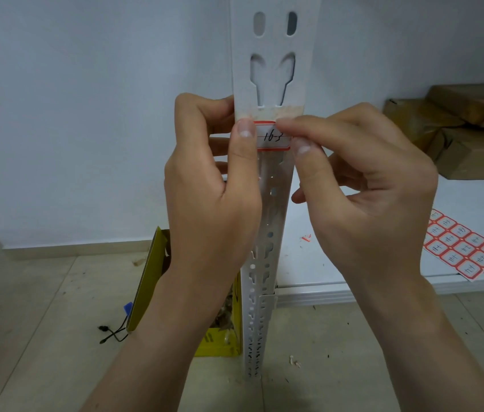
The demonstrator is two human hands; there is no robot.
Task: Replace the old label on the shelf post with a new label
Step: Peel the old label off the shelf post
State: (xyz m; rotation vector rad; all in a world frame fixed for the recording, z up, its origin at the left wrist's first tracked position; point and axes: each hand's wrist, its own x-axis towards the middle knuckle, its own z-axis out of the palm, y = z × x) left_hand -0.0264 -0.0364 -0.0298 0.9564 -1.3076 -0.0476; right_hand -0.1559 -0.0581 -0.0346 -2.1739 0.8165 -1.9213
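Holding: the left hand (214, 185) presses its thumb on the left end of the label (272, 135), with its fingers wrapped behind the shelf post (274, 63); the right hand (365, 185) pinches the label's right edge between thumb and forefinger, a narrow grip closed on the paper.
Head view, label position: the label lies across the front face of the post, just below a band of yellowed residue (276, 112) and the keyhole slots.
Head view, step (judgement): the label is probably being set and smoothed, though a peel cannot be ruled out.
Risk, skew: uneven thumb pressure could fix the label tilted against the post edges.
Risk, crease: pinching the right edge while the left end is stuck could fold or wrinkle the thin paper.
Risk, poor bond: the residue band looks rough; any overlap with it may weaken adhesion.
Risk, smear: a thumb dragged over the handwritten digits could smudge them.
Material, post: white painted metal, angled section, punched with oval and keyhole slots.
Material, label: thin white paper, red border, rounded corners, dark handwriting.
Material, spare labels: a label sheet (463, 248) of the same red-bordered stickers lies flat on the white shelf (353, 278), well apart from the hands.
Material, surroundings: a yellow box (220, 343) stands on the tiled floor beside the post.
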